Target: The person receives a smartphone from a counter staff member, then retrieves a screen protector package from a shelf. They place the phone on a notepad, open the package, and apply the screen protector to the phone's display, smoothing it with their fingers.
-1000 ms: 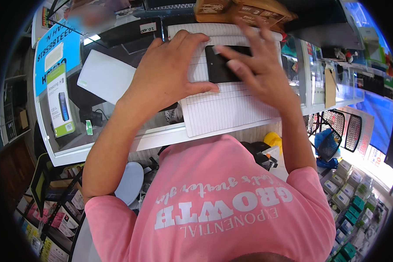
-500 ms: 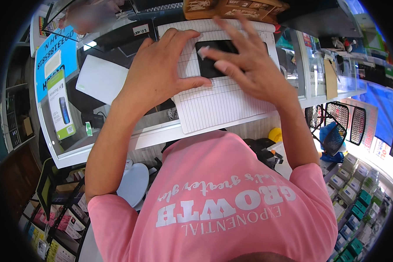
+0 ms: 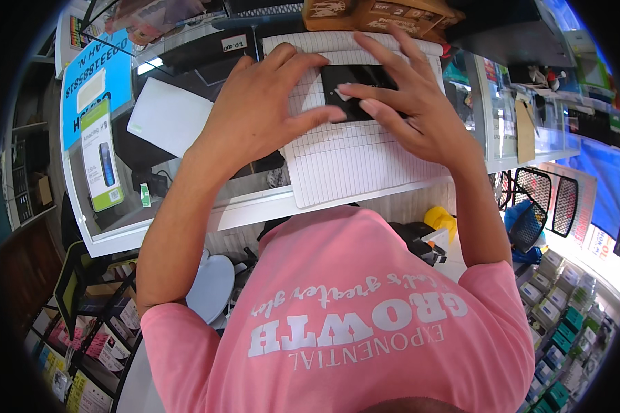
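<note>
A black smartphone lies face up, glossy side showing, on a ruled notebook spread on the glass counter. Its left end sits between the thumb and fingers of my left hand, which close on its two long edges. Over the phone's right part reaches my right hand, the other fingers spread. A small white wipe is under my right index fingertip, against the dark glass, with the thumb close beside it. My right hand hides the phone's right end.
A white sheet and a boxed phone accessory lie left of my left arm. A wooden calendar block stands behind the notebook. The white counter edge runs in front of me. A mesh-backed chair stands to the right.
My left thumb has come in against the phone's near edge. My right index finger and the wipe have shifted slightly over the glass. The whole view has moved a little.
</note>
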Motion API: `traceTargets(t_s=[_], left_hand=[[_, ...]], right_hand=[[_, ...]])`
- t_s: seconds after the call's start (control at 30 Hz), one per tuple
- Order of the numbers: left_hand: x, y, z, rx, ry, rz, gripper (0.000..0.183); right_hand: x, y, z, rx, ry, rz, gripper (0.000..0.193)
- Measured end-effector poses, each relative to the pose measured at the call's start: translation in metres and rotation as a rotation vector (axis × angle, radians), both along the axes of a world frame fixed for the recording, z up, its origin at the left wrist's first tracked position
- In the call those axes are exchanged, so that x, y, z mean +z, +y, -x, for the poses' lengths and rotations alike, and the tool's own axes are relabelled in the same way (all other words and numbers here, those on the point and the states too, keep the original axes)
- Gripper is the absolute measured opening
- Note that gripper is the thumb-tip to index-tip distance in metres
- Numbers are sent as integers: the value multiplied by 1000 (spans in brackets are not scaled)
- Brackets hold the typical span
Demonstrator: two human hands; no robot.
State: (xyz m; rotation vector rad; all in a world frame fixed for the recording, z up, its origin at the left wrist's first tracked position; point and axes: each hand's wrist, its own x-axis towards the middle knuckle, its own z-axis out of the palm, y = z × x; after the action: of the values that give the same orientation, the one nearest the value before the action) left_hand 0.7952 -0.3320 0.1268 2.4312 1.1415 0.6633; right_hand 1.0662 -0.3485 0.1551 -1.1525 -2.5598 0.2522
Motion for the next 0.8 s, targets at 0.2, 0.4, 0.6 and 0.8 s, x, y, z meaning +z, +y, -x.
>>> traceTargets(t_s=[0.2,0.4,0.6,0.8], left_hand=[[2,8,-4,117,-221,323,32],[11,10,-9,236,-219,461,25],[32,15,-14,259,47,392,26],[31,16,-15,270,84,377,29]], right_hand=[[-3,-18,-34,-183,-13,-1,28],[-15,-20,-37,-175,52,-13,31],[-23,-21,-39,-165,122,28,32],[-20,-20,-37,-171,110,56,33]])
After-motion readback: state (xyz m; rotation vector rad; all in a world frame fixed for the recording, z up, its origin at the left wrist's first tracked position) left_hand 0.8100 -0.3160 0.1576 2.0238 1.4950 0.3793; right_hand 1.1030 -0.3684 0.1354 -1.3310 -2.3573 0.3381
